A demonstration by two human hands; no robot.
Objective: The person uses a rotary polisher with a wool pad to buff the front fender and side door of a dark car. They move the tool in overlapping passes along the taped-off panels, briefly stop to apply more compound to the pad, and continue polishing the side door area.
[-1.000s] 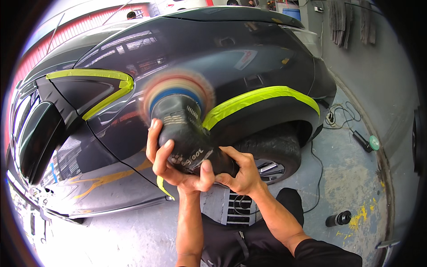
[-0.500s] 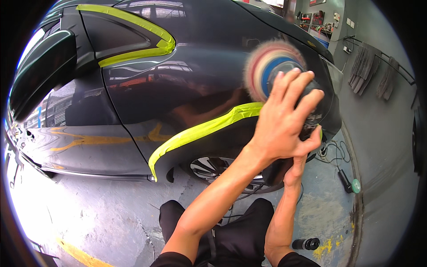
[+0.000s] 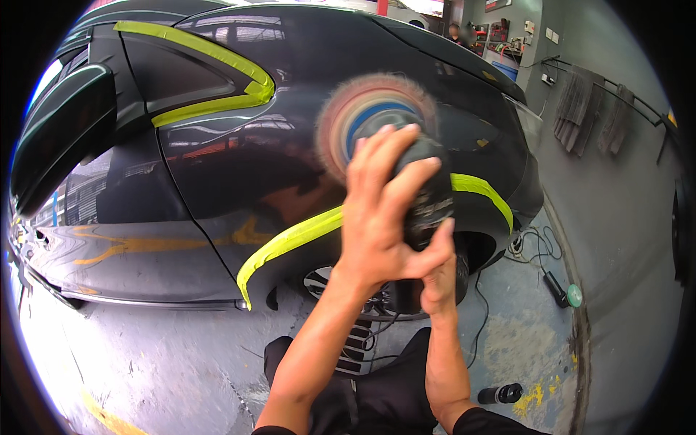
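A black polisher is held against the dark grey side panel of a car, above the wheel arch. Its round pad, reddish and cream with a blue backing, is blurred as if spinning. My left hand wraps over the machine's head and body, fingers pointing up toward the pad. Below it, my right hand grips the handle end, its fingers largely hidden behind the tool. Yellow-green masking tape lines the arch beneath the pad. More of this tape edges the small rear window at upper left.
A black cord trails to the floor near my knees. On the right lie a tool with a green disc, coiled cables and a black bottle. Grey towels hang on a wall rail. The wing mirror juts out left.
Both hands have carried the polisher to the left along the panel, and the tape on the right side of the arch now shows. The view has shifted slightly.
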